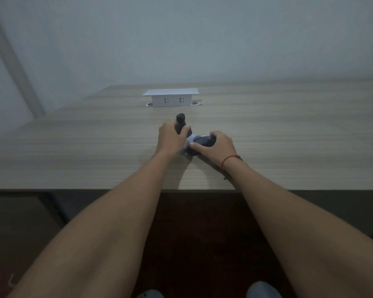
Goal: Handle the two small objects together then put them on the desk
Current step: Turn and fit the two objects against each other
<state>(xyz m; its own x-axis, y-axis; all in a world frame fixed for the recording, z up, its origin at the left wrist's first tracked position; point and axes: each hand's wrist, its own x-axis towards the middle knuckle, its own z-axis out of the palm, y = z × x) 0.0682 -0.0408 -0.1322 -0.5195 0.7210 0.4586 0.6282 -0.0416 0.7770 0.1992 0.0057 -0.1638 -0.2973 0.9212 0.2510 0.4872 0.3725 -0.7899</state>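
Note:
My left hand [170, 138] grips a small upright black object with a rounded knob on top [180, 119]; its lower part is hidden by my fingers. My right hand [219, 145] holds a flat, dark, rounded object [204, 141] low over the wooden desk [289, 136]. A bit of something pale [190, 139] shows between the two hands. The two dark objects are close together, almost touching. Both hands are near the desk's middle, in front of the socket box.
A white pop-up socket box [171, 97] with two outlets stands at the back of the desk. The desk's front edge [95, 189] runs across the view, with a dark drawer unit [19, 222] below at left. A grey wall is behind.

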